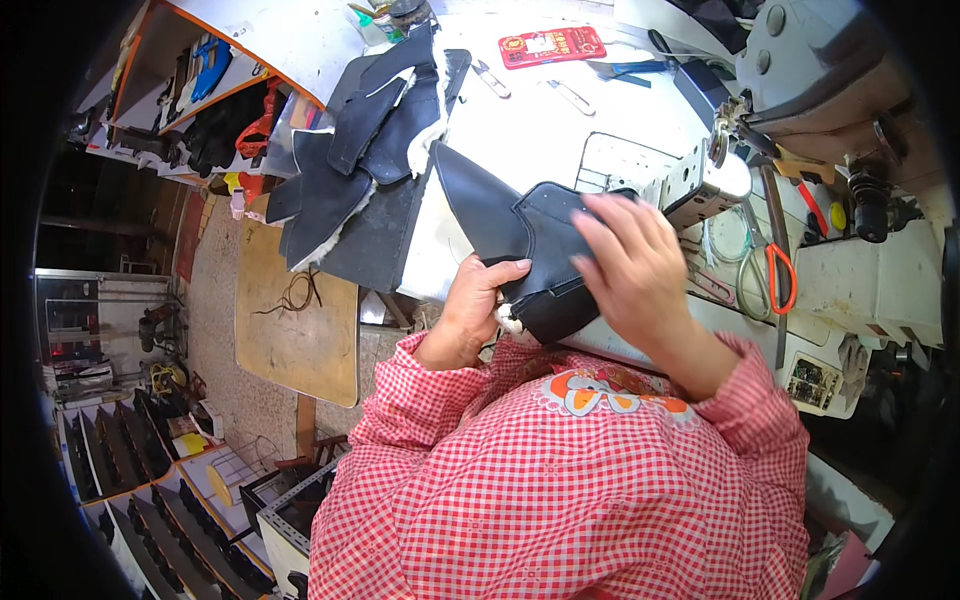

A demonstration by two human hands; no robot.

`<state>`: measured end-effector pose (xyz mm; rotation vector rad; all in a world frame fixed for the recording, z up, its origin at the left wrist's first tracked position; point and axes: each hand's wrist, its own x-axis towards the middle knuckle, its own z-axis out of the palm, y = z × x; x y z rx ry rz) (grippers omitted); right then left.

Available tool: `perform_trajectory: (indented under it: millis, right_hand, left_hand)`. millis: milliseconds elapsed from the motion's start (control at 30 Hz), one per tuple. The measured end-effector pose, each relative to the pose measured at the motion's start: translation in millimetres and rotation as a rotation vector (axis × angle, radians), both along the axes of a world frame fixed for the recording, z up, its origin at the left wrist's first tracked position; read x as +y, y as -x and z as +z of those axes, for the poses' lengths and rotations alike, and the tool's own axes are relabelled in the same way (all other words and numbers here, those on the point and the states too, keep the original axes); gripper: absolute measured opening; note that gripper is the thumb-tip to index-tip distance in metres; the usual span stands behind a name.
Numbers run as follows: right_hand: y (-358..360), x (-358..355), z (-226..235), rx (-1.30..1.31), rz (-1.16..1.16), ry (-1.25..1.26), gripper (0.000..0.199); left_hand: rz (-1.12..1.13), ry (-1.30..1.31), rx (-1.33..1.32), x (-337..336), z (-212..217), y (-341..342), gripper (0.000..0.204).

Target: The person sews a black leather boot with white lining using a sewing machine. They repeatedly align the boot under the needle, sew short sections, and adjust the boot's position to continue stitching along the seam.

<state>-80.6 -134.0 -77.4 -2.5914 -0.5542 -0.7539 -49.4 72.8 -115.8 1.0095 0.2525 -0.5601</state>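
Note:
A black leather shoe upper [485, 215] with stitched seams and a bit of white fleece at its lower edge is held over the front of the white table. My left hand [470, 305] grips its near left edge, thumb on top and the other fingers underneath. Over the right part of the upper lies my right hand [637, 270], its fingers stretched out and slightly blurred; the leather beneath it is hidden. More black fleece-lined uppers [365, 130] lie heaped to the left on a dark flat board [372, 240].
A sewing machine arm [705, 190] stands just right of my right hand. Beyond it are orange-handled scissors [781, 280]. Thread snips [572, 97], a red decorated flat case [552, 45] and a blue-handled tool [632, 69] lie farther back. A wooden board [295, 345] is at lower left.

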Motion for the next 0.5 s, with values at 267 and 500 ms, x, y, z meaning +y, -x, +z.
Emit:
perform_trajectory:
  millis: [267,500]
  right_hand:
    - [-71,28,-9,0.488,-0.167,-0.063,0.031]
    - [-70,20,-6,0.419,-0.148,-0.146,0.027]
  left_hand:
    - [0.030,-0.095,-0.011,0,20,5,0.028]
    - [-0.047,-0.035,-0.038,1,25,7,0.030]
